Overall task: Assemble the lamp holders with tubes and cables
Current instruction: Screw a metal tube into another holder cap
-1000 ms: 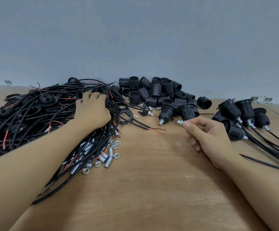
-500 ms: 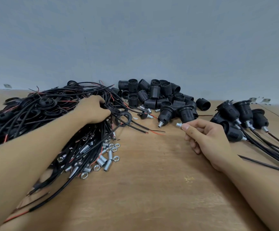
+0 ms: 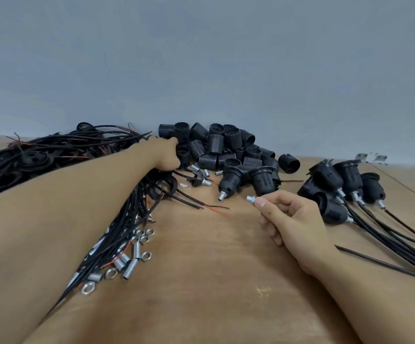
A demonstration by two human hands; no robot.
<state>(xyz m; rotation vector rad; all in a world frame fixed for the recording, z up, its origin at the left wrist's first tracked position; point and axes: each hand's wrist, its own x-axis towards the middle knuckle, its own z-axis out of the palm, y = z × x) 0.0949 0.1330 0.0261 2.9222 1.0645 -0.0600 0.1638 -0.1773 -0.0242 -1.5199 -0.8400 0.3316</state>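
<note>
Right hand [image 3: 293, 219] pinching threaded metal tube [image 3: 250, 198] above table [image 3: 201, 281]; left hand [image 3: 168, 155] at lamp holder pile [image 3: 216, 145] (grip unclear, fingers hidden). Risk: forearm dragging cable bundle [image 3: 127, 219], scattering nuts [image 3: 142, 238].

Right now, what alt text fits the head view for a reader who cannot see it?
A person's right hand pinches a small metal tube above a wooden table while the left hand reaches into a pile of black holders. Tangled cables lie left, nuts beside them, assembled holders right.
</note>
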